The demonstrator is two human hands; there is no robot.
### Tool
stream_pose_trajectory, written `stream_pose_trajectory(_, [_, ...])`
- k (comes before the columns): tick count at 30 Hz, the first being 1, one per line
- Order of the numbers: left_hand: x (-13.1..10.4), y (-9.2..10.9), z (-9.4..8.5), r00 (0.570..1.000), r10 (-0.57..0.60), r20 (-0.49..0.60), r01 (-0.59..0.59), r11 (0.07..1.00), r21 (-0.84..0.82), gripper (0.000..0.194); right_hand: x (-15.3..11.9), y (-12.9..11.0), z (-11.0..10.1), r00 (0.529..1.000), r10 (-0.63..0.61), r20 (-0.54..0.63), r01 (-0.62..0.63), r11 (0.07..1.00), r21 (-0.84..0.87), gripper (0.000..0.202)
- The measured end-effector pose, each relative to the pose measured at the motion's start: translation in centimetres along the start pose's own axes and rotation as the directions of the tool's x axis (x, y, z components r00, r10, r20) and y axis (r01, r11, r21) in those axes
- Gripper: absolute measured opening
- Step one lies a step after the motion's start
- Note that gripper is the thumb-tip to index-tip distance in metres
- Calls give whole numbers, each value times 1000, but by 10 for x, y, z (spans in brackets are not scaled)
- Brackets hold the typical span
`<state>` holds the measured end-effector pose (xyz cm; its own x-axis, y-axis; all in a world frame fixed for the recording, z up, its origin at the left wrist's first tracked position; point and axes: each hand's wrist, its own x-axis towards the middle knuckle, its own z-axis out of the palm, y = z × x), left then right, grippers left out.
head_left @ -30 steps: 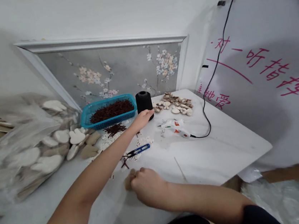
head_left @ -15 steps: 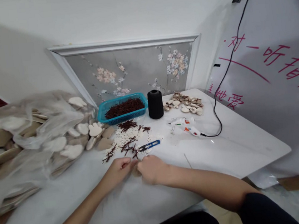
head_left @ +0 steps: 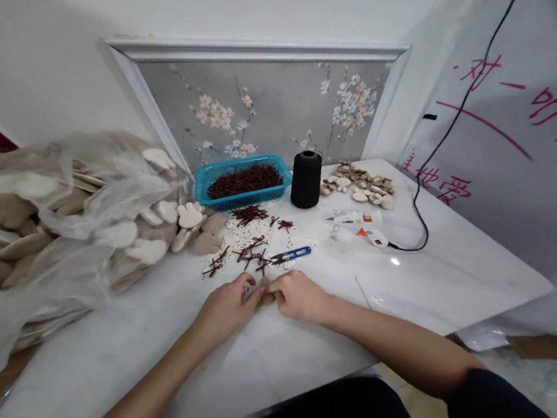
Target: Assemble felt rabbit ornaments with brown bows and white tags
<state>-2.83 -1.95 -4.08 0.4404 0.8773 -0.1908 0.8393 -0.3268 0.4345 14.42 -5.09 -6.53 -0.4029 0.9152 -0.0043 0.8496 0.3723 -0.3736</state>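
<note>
Near the table's front middle, my left hand and my right hand meet at a small beige felt piece. Fingers of both hands are closed on it from either side and partly cover it. Just beyond my fingertips lie dark brown bows and blue thread snips. Small white pieces are scattered around the bows. A blue basket full of brown bows stands farther back, beside a black thread cone.
A clear plastic bag of beige and white felt shapes fills the left side. At the right are glue guns with a black cable. Finished-looking felt pieces lie behind them.
The view has shifted and tilted. My left fingers have spread slightly from their earlier curl, and more of the beige piece shows between my hands.
</note>
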Motion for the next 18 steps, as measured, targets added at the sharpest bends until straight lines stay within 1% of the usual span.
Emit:
stream_pose_trajectory(4, [-2, 4, 0, 999, 7, 45, -5, 999, -33, 33, 1, 1, 3, 999, 29, -17, -29, 999, 27, 30])
stream_pose_trajectory(8, [1, 3, 2, 999, -24, 26, 26, 998, -49, 33, 0, 4, 3, 1000, 8, -26, -6, 997, 71, 31])
stream_pose_trajectory(10, [4, 0, 5, 999, -32, 24, 34, 995, -90, 34, -1, 7, 2, 999, 15, -52, -9, 994, 112, 35])
stream_pose_trajectory(13, [8, -5, 10, 999, -49, 7, 50, 989, -142, 36, -4, 10, -1, 995, 69, -78, -54, 983, 175, 47])
stream_pose_trajectory(14, [8, -7, 11, 999, -47, -2, 47, 988, -146, 36, -5, 11, -2, 994, 76, -74, -61, 980, 187, 47])
stream_pose_trajectory(15, [8, -9, 12, 999, -38, -10, 36, 989, -144, 37, -6, 11, -4, 996, 70, -63, -57, 979, 194, 43])
stream_pose_trajectory(18, [7, -11, 13, 1000, 28, -1, -28, 985, -169, 37, -7, 11, -9, 998, 45, -41, -35, 976, 216, 23])
